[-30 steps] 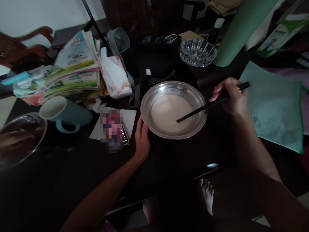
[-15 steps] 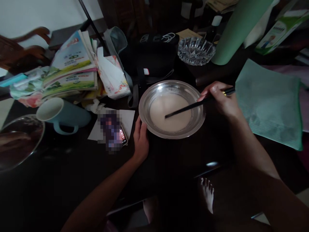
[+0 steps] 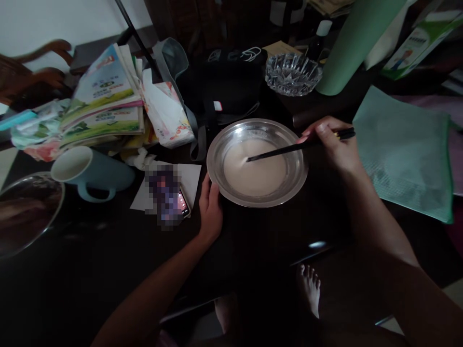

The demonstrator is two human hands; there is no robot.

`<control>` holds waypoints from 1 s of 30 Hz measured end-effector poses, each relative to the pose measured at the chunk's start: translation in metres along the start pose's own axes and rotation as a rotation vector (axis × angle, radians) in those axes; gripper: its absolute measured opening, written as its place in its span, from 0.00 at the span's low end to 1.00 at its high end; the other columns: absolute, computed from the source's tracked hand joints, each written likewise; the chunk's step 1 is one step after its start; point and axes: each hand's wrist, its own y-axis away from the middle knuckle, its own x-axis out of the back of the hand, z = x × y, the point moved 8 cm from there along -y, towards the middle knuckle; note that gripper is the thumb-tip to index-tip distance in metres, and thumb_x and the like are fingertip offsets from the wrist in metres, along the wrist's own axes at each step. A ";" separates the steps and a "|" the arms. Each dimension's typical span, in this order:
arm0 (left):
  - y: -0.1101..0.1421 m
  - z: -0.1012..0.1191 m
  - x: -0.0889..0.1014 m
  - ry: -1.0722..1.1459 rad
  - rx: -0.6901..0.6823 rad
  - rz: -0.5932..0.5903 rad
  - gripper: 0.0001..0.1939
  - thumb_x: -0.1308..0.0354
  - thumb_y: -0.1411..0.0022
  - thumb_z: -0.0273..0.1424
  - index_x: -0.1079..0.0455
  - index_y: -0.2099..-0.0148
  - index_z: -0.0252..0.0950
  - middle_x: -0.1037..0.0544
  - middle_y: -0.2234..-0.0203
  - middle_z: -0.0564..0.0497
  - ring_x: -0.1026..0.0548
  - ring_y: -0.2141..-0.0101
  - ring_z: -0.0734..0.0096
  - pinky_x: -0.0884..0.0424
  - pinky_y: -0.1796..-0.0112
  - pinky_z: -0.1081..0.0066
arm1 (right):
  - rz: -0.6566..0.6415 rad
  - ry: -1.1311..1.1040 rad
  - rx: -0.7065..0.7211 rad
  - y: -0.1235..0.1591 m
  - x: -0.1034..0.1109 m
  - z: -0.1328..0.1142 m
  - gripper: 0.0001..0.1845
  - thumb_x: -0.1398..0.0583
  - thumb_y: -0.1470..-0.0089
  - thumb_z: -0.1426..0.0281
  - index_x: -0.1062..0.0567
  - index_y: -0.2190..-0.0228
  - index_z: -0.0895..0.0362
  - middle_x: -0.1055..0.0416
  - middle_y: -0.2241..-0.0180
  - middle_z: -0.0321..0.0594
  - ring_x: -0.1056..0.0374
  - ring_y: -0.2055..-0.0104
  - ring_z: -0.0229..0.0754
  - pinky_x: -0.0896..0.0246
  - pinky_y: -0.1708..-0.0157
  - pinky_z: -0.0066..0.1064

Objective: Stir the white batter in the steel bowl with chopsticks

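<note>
A shallow metal bowl (image 3: 224, 140) sits on the dark table and holds a pale, creamy liquid (image 3: 255, 168). My right hand (image 3: 333, 147) is closed around dark chopsticks (image 3: 278, 152), whose tips dip into the liquid left of the middle. My left hand (image 3: 210, 212) rests against the bowl's near left rim, fingers lying along it. A phone (image 3: 168, 200) with a lit screen lies on white paper just left of that hand.
A blue mug (image 3: 94, 171) lies on its side at the left, beside a glass bowl (image 3: 25, 212). Behind are a stack of books (image 3: 104, 106), a black bag (image 3: 224, 89), a glass ashtray (image 3: 292, 72) and a green roll (image 3: 350, 43). A green cloth (image 3: 405, 149) lies right.
The chopstick tips have swept from the bowl's near right side to its far left part. My right hand moved left and slightly up. My left hand stayed at the rim.
</note>
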 end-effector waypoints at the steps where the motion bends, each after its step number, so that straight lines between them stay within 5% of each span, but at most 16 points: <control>1: 0.000 0.000 0.000 0.000 -0.001 -0.001 0.24 0.47 0.32 0.45 0.33 0.37 0.44 0.29 0.39 0.49 0.36 0.35 0.60 0.44 0.34 0.57 | 0.078 0.007 0.028 -0.002 0.008 -0.001 0.17 0.38 0.43 0.56 0.21 0.74 0.55 0.22 0.77 0.35 0.25 0.73 0.39 0.33 0.67 0.32; 5: 0.001 0.000 0.000 -0.014 0.007 -0.005 0.24 0.47 0.32 0.44 0.33 0.37 0.44 0.28 0.39 0.49 0.36 0.35 0.60 0.44 0.34 0.56 | 0.251 -0.072 0.074 -0.004 0.026 -0.001 0.20 0.40 0.42 0.57 0.24 0.79 0.55 0.31 0.87 0.33 0.33 0.85 0.37 0.44 0.80 0.31; 9: 0.000 -0.001 0.000 -0.012 0.001 -0.003 0.24 0.48 0.32 0.45 0.33 0.37 0.45 0.29 0.38 0.49 0.37 0.35 0.60 0.44 0.34 0.56 | -0.023 -0.046 -0.052 0.000 -0.002 0.001 0.18 0.39 0.42 0.55 0.21 0.74 0.54 0.22 0.79 0.36 0.27 0.76 0.40 0.34 0.72 0.34; 11: 0.000 -0.001 0.000 -0.012 -0.002 -0.002 0.24 0.48 0.32 0.45 0.33 0.37 0.44 0.30 0.38 0.49 0.37 0.35 0.60 0.45 0.34 0.56 | -0.062 0.024 -0.046 0.002 -0.006 -0.002 0.17 0.38 0.43 0.55 0.20 0.73 0.54 0.20 0.74 0.37 0.24 0.70 0.41 0.31 0.65 0.35; 17: 0.000 0.003 0.000 -0.037 -0.003 0.008 0.24 0.48 0.32 0.44 0.32 0.38 0.43 0.29 0.39 0.49 0.37 0.35 0.60 0.46 0.33 0.57 | 0.200 -0.065 0.022 -0.001 0.021 -0.003 0.18 0.38 0.44 0.57 0.24 0.79 0.54 0.29 0.85 0.33 0.31 0.83 0.39 0.42 0.78 0.33; 22: 0.001 0.002 0.000 -0.025 0.010 -0.001 0.24 0.48 0.31 0.44 0.33 0.37 0.44 0.31 0.37 0.49 0.37 0.35 0.61 0.47 0.33 0.57 | -0.083 -0.056 -0.057 0.004 -0.008 0.000 0.14 0.37 0.43 0.58 0.20 0.73 0.54 0.20 0.75 0.36 0.24 0.72 0.40 0.32 0.66 0.33; 25: 0.001 0.000 -0.001 -0.006 0.011 -0.010 0.24 0.48 0.31 0.45 0.34 0.37 0.45 0.31 0.37 0.49 0.37 0.35 0.60 0.46 0.33 0.56 | 0.045 0.009 0.005 0.000 0.006 -0.003 0.14 0.37 0.43 0.59 0.21 0.74 0.55 0.21 0.76 0.35 0.24 0.71 0.39 0.32 0.65 0.33; 28: 0.001 -0.001 -0.001 0.004 0.016 -0.016 0.24 0.48 0.31 0.44 0.34 0.36 0.45 0.31 0.37 0.48 0.37 0.35 0.60 0.47 0.33 0.56 | 0.235 -0.048 0.066 -0.003 0.027 -0.004 0.19 0.39 0.43 0.57 0.24 0.79 0.55 0.29 0.84 0.33 0.31 0.82 0.38 0.40 0.77 0.32; 30: 0.001 -0.002 -0.001 0.004 0.017 -0.014 0.24 0.48 0.31 0.44 0.34 0.37 0.44 0.32 0.36 0.48 0.37 0.35 0.60 0.47 0.33 0.56 | 0.200 -0.084 0.048 -0.003 0.024 -0.002 0.20 0.39 0.43 0.56 0.24 0.80 0.55 0.31 0.86 0.34 0.34 0.85 0.38 0.44 0.80 0.32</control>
